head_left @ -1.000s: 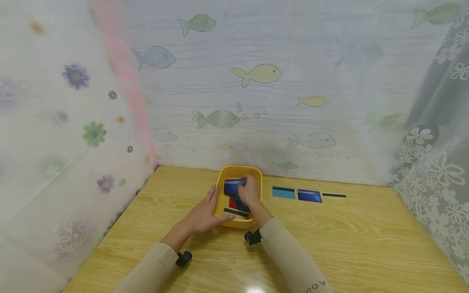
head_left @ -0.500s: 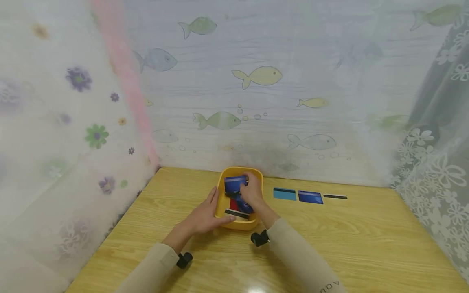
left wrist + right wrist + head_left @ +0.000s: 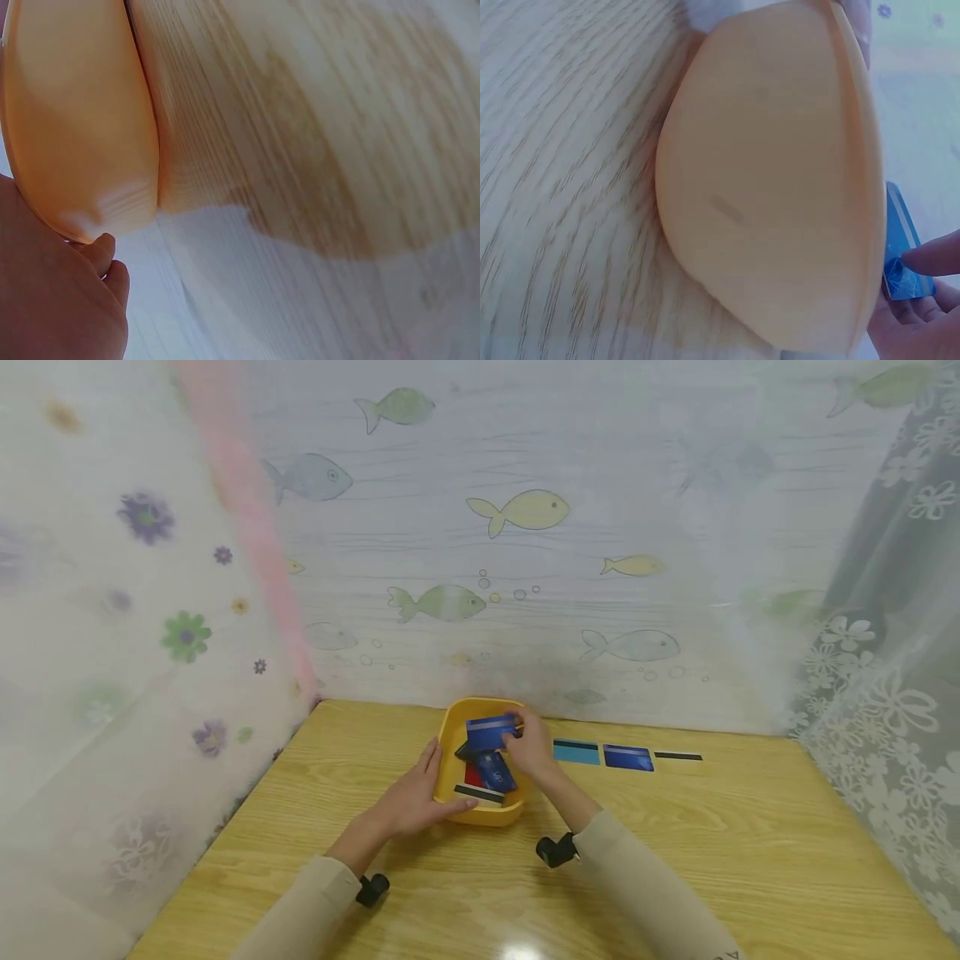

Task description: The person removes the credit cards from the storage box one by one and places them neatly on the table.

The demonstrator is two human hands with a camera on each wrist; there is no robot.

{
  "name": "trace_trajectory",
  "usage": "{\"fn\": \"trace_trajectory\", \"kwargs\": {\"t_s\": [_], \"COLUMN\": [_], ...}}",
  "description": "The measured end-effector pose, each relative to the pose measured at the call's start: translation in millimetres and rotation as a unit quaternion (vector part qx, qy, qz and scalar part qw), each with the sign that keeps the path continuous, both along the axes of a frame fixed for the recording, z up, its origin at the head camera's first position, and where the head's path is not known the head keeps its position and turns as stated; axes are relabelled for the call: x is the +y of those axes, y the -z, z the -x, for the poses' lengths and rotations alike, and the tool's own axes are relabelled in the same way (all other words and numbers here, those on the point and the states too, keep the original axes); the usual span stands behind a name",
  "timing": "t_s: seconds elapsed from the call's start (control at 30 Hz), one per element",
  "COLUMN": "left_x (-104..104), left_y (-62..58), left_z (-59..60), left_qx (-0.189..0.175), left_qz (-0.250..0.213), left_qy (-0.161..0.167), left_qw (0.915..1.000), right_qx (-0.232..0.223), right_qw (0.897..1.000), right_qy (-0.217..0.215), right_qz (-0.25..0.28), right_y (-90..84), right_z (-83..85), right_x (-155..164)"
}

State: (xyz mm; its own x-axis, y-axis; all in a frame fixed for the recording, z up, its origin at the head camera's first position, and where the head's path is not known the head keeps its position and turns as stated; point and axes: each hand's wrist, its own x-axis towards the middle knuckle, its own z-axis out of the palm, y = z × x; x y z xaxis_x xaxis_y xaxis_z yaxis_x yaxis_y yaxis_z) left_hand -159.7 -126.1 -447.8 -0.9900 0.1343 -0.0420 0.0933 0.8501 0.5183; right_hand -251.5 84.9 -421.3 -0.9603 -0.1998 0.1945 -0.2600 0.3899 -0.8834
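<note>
Bright, even light falls from above, leaving a white glare spot on the wooden table (image 3: pixel 517 953) below the wrists and soft shadows under both forearms, while both wrist views blur heavily beside the fingers (image 3: pixel 934 259) and the head view bends at its edges.

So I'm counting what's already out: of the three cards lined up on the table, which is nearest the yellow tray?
The light blue card, the leftmost of the row, lies closest to the yellow tray; the dark blue card and the white card lie farther right.
</note>
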Motion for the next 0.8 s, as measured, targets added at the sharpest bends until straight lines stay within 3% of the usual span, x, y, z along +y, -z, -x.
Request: {"fn": "trace_trajectory", "kwargs": {"t_s": [0.8], "left_x": [-0.4], "left_y": [1.6], "left_z": [1.4], "left_qx": [0.002], "left_qz": [0.003], "left_qy": [-0.005], "left_qw": [1.0000], "right_qx": [-0.005], "right_qw": [1.000], "right_qy": [-0.015], "right_qz": [0.015], "right_y": [-2.0], "right_z": [0.5], "right_x": [45.7]}}
